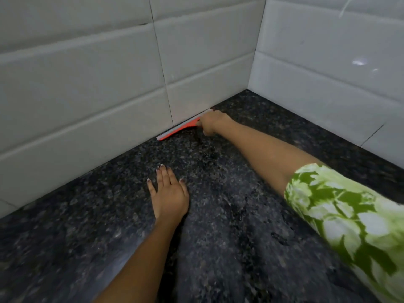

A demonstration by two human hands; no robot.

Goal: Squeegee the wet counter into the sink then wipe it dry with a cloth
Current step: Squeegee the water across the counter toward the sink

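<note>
Squeegee (180, 129), orange-red with a pale blade strip, lies along the foot of the back wall (87, 88), its long edge against the bottom tile where wall meets counter (218, 215). Blade runs diagonally in frame, low end at left, high end at right under the hand. Right hand (213, 125) is closed around the squeegee's right end or handle, fingers curled over it, knuckles up; handle itself mostly hidden by the hand. Right arm reaches far across the counter from lower right, forearm bare, short sleeve (349, 217) in green and white floral print at the upper arm. Left hand (169, 193) is flat on the counter, palm down, fingers spread and pointing toward the back wall, holding nothing; it sits well apart from the squeegee, nearer the camera. Left forearm comes in from the bottom edge. Counter is dark speckled granite, glossy, with a sheen that looks wet in patches; can't tell exactly where water sits. Back wall is white tile with horizontal bevels and thin dark grout lines. Side wall (328, 62) at right is the same white tile, meeting the back wall in a corner just right of the squeegee. Frame is slightly motion-blurred at lower right.
</note>
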